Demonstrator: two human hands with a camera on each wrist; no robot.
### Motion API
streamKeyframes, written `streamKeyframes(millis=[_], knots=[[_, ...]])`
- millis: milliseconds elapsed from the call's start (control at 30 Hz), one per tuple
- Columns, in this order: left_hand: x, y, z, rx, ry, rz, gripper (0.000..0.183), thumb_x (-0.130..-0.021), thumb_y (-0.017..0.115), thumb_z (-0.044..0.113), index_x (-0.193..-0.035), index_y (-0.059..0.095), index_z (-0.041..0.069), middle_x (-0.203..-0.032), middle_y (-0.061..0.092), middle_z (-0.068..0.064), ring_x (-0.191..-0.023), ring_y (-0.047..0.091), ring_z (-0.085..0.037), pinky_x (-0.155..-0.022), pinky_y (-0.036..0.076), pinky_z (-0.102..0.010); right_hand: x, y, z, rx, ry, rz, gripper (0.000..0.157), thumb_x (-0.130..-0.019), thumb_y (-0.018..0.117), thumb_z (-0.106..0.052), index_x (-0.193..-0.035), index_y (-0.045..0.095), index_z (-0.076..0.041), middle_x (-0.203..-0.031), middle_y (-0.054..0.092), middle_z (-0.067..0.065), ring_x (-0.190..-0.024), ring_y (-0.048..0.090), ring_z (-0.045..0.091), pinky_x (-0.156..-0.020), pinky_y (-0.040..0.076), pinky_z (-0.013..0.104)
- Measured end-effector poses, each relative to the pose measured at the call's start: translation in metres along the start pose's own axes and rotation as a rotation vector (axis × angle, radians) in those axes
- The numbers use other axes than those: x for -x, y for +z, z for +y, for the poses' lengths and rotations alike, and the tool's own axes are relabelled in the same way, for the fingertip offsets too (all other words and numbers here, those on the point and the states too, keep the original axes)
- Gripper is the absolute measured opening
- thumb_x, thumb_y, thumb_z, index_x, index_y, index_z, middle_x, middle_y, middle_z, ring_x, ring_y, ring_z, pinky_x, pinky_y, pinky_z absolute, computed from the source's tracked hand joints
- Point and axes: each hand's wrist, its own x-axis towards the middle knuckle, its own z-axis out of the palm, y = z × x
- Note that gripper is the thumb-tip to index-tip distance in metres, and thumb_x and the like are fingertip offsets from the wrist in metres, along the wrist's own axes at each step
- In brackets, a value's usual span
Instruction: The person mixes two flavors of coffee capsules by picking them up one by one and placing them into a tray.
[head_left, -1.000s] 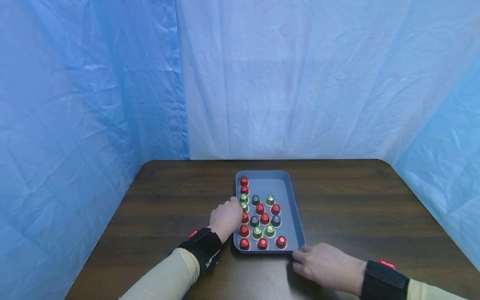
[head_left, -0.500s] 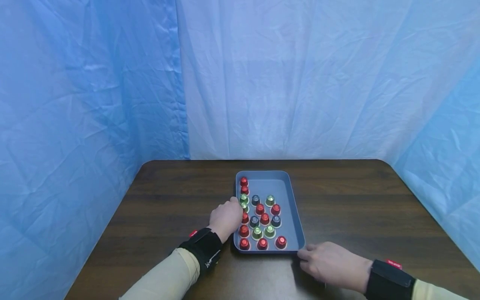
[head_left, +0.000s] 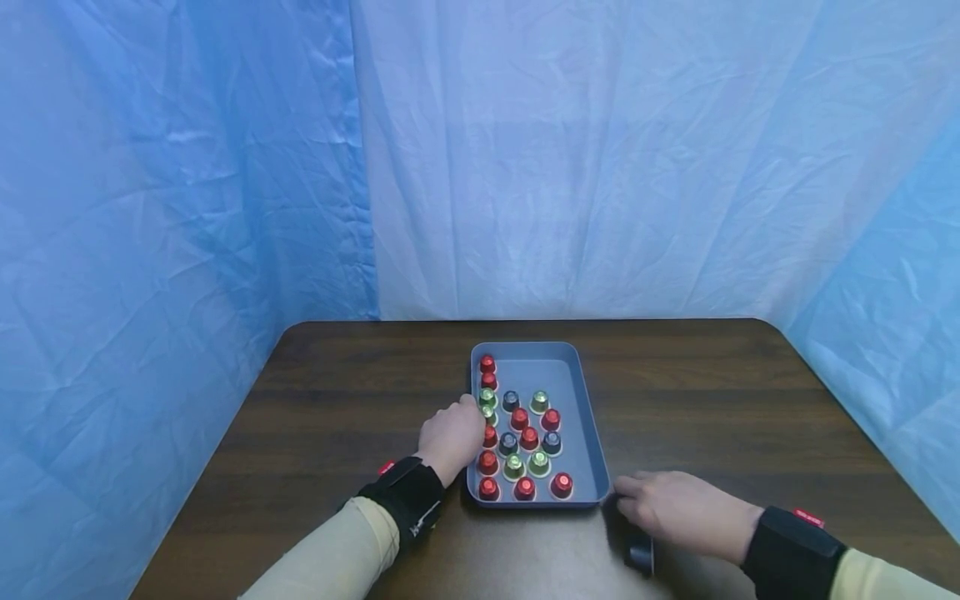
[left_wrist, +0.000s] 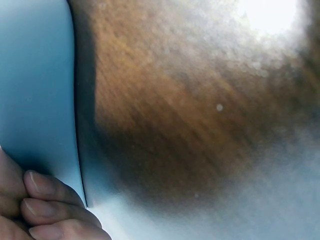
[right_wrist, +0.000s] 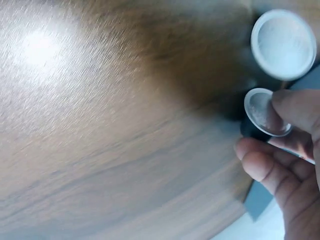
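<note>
A shallow blue-grey tray [head_left: 577, 433] holds red, green and dark coffee capsules standing lid-down. My left hand [head_left: 452, 436] grips the tray's left edge; in the left wrist view its curled fingers [left_wrist: 55, 205] lie against the tray wall [left_wrist: 40, 75]. My right hand [head_left: 675, 508] is just off the near right corner. Its thumb and fingers pinch a dark coffee capsule [right_wrist: 257, 107], foil lid towards the wrist. Near the thumb, a second capsule [right_wrist: 283, 44] shows its pale lid; whether it is held I cannot tell. In the head view, one dark capsule [head_left: 641, 557] shows below the right hand.
The dark wooden table [head_left: 360, 367] carries the tray near its middle. Blue cloth [head_left: 585, 167] hangs behind the table and at both sides. Capsules form a column along the tray's left wall, with others grouped in the middle and near end.
My right hand has moved right and slightly away from me, off the tray's near corner. A dark capsule has come into view below it. The left hand and the tray stay in place.
</note>
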Motion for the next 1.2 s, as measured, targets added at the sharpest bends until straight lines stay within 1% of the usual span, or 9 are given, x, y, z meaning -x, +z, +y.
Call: streamKeyframes(millis=[267,433,500,600,667,767,833,1000,1200], knots=[[0.0,0.0,0.0,-0.003,-0.007,-0.005,0.039,-0.099,0.069,0.033,-0.122,0.057,0.003,-0.087,0.062,-0.009,-0.079,0.069,-0.027,-0.073,0.06,-0.046,0.005,0.008,0.017,-0.092,0.12,0.135,0.008,-0.088,0.081,-0.015,-0.093,0.075,-0.013,-0.08,0.051,-0.011,-0.066,0.045,-0.004,-0.056,0.046,0.016],[0.001,0.0,0.001,0.003,-0.011,-0.005,0.039,-0.099,0.069,0.032,-0.122,0.057,0.003,-0.086,0.061,-0.009,-0.077,0.068,-0.026,-0.072,0.06,-0.045,0.01,0.013,0.025,-0.156,0.209,0.165,0.009,-0.089,0.08,-0.017,-0.093,0.074,-0.013,-0.079,0.049,-0.011,-0.064,0.045,-0.004,-0.055,0.047,0.018],[0.001,0.0,0.001,0.008,-0.012,-0.006,0.039,-0.098,0.069,0.032,-0.122,0.056,0.003,-0.085,0.061,-0.009,-0.075,0.068,-0.026,-0.071,0.06,-0.045,0.013,0.013,0.027,-0.185,0.235,0.161,0.015,-0.089,0.081,-0.022,-0.1,0.074,-0.014,-0.083,0.053,-0.012,-0.067,0.049,-0.004,-0.058,0.05,0.019],[0.001,0.0,0.001,0.012,-0.011,-0.006,0.039,-0.098,0.07,0.031,-0.122,0.056,0.003,-0.085,0.061,-0.009,-0.075,0.068,-0.025,-0.07,0.06,-0.044,0.017,0.012,0.029,-0.24,0.262,0.119,0.034,-0.087,0.083,-0.028,-0.117,0.073,-0.016,-0.095,0.058,-0.012,-0.076,0.055,-0.003,-0.065,0.055,0.023],[0.001,0.001,0.001,0.014,-0.01,-0.003,0.039,-0.098,0.069,0.031,-0.121,0.056,0.003,-0.085,0.061,-0.009,-0.076,0.068,-0.026,-0.071,0.06,-0.045,0.02,0.011,0.03,-0.266,0.259,0.085,0.047,-0.084,0.085,-0.026,-0.127,0.069,-0.018,-0.103,0.059,-0.011,-0.083,0.058,0.0,-0.071,0.057,0.026],[0.001,0.0,0.0,0.015,-0.006,0.003,0.039,-0.099,0.069,0.032,-0.121,0.057,0.003,-0.086,0.061,-0.009,-0.077,0.068,-0.026,-0.072,0.061,-0.046,0.022,0.011,0.032,-0.276,0.238,0.063,0.053,-0.083,0.086,-0.02,-0.131,0.066,-0.019,-0.108,0.058,-0.01,-0.088,0.06,0.002,-0.076,0.059,0.029],[0.002,0.0,0.0,0.016,-0.003,0.005,0.039,-0.099,0.068,0.033,-0.121,0.057,0.003,-0.086,0.062,-0.009,-0.077,0.068,-0.026,-0.073,0.061,-0.046,0.022,0.011,0.033,-0.266,0.214,0.082,0.05,-0.083,0.086,-0.018,-0.129,0.066,-0.019,-0.108,0.058,-0.01,-0.089,0.062,0.003,-0.078,0.06,0.029],[0.001,0.0,-0.001,0.012,0.0,0.008,0.039,-0.099,0.067,0.034,-0.121,0.057,0.003,-0.086,0.062,-0.008,-0.078,0.069,-0.025,-0.073,0.061,-0.046,0.019,0.014,0.035,-0.23,0.174,0.148,0.031,-0.087,0.083,-0.021,-0.114,0.069,-0.022,-0.099,0.057,-0.013,-0.083,0.06,-0.001,-0.073,0.058,0.023],[0.0,0.0,0.0,0.016,-0.004,0.008,0.038,-0.1,0.066,0.033,-0.12,0.057,0.003,-0.086,0.062,-0.009,-0.077,0.068,-0.026,-0.073,0.06,-0.047,0.016,0.017,0.036,-0.271,0.18,0.15,0.021,-0.088,0.082,-0.018,-0.105,0.07,-0.02,-0.094,0.054,-0.012,-0.078,0.055,-0.005,-0.066,0.054,0.019]])
